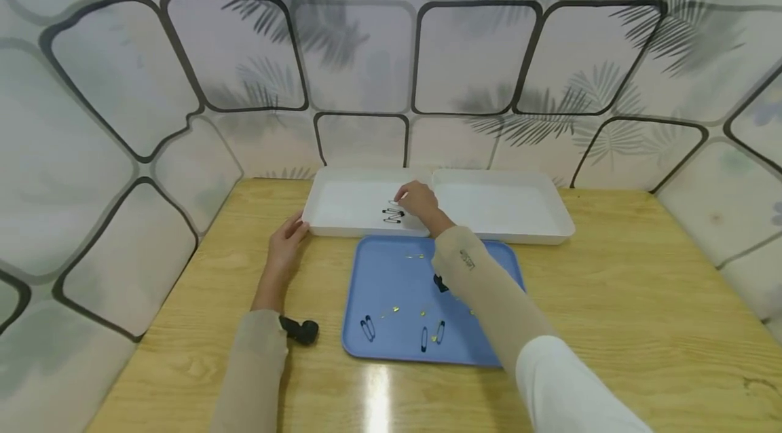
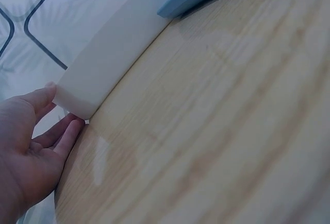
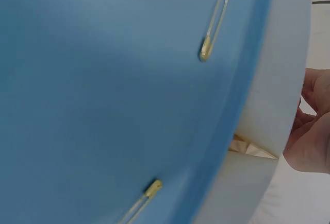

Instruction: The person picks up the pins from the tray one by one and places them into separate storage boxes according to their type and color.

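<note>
My left hand (image 1: pixel 286 243) holds the front left corner of the left white tray (image 1: pixel 342 231); in the left wrist view the thumb lies at its rim, the fingers at its base. My right hand (image 1: pixel 419 201) reaches over that tray, thumb and fingers bent together at a small safety pin (image 1: pixel 392 201). Just below the fingertips lie several black safety pins (image 1: pixel 394 212). Nearer me, a blue tray (image 1: pixel 391 284) bears gold safety pins (image 3: pixel 214 24) and black safety pins (image 1: pixel 368 328). The tray wall partly hides the right fingers in the right wrist view.
A second white tray (image 1: pixel 504 202) stands to the right, against the first. The right forearm crosses the blue tray and covers part of it. All the trays rest on a wooden table (image 1: pixel 623 311), with a patterned wall (image 1: pixel 360 66) behind.
</note>
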Demonstrator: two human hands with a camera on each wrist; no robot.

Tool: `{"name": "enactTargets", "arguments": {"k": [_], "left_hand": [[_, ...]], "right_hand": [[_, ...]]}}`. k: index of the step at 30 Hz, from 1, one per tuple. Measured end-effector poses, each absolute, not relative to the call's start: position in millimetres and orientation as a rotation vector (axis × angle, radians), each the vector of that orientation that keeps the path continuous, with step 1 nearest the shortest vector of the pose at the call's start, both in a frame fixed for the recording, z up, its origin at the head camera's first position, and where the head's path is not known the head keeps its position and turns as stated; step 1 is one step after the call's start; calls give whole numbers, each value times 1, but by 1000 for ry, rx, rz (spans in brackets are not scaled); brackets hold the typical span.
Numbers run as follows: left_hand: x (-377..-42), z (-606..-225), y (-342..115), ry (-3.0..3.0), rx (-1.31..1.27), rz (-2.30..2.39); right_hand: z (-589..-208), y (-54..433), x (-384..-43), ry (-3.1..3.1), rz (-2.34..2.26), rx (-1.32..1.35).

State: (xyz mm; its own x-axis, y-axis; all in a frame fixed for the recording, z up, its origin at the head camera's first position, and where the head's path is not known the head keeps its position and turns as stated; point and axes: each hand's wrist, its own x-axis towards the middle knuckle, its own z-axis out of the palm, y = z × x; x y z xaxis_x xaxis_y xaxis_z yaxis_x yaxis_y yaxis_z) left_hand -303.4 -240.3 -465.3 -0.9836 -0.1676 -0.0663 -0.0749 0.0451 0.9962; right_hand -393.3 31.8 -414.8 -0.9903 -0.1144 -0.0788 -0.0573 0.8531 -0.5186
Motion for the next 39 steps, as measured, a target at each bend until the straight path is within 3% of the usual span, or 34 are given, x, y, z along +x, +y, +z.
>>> {"name": "enactTargets", "arguments": {"k": [21,39], "left_hand": [[-305,-466,-239,-2185,261,-2131],[-304,-466,-240,-2195,250,-2121]], "right_hand": [[-427,33,-398,2989,-676,-113],[-376,29,-362,2933,-849,-392]]}}
